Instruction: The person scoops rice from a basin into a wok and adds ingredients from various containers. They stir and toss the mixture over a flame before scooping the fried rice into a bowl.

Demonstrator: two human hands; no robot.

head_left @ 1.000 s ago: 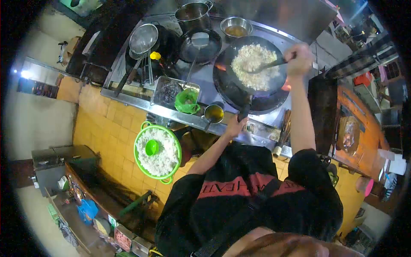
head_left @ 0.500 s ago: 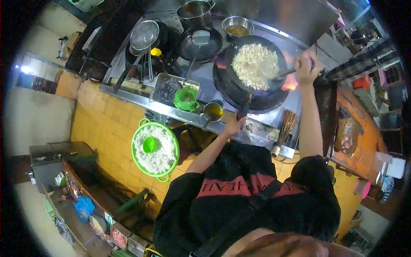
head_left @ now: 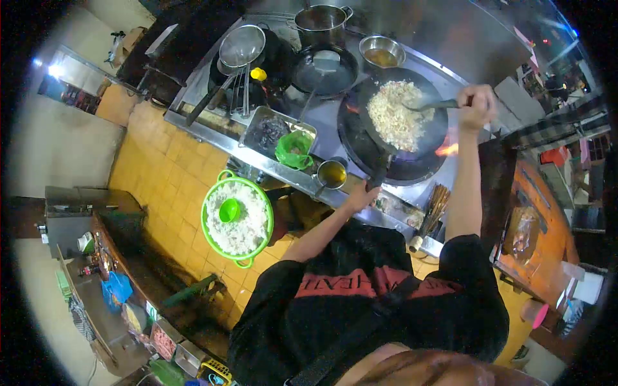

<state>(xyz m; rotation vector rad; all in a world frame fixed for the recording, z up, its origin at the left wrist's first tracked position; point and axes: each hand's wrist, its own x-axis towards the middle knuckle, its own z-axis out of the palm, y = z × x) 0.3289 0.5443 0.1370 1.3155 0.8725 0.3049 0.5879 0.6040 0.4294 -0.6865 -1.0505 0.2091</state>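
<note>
My left hand [head_left: 364, 195] is closed round the dark handle of a wok [head_left: 439, 136] at the stove's front edge. Rice mixed with small bits [head_left: 394, 114] lies in the wok, over a burner. My right hand [head_left: 477, 107], at the wok's right side, is closed on the handle of a ladle [head_left: 441, 103]. The ladle's head is partly buried in the rice. Orange flame [head_left: 447, 149] shows beside the wok's right rim. A small pot of yellow liquid [head_left: 332, 174] stands left of the wok handle.
A green basket of white rice [head_left: 248, 238] with a green cup stands left of me. On the stove are a metal tray [head_left: 253, 132], a strainer [head_left: 243, 46], a second pan [head_left: 344, 80], a tall pot [head_left: 322, 20] and a metal bowl [head_left: 382, 51]. A stick brush [head_left: 435, 207] lies right.
The view has shifted, so the stove appears further right. The ladle has moved up and left within the wok, and its handle lies flatter. Less flame shows beside the wok.
</note>
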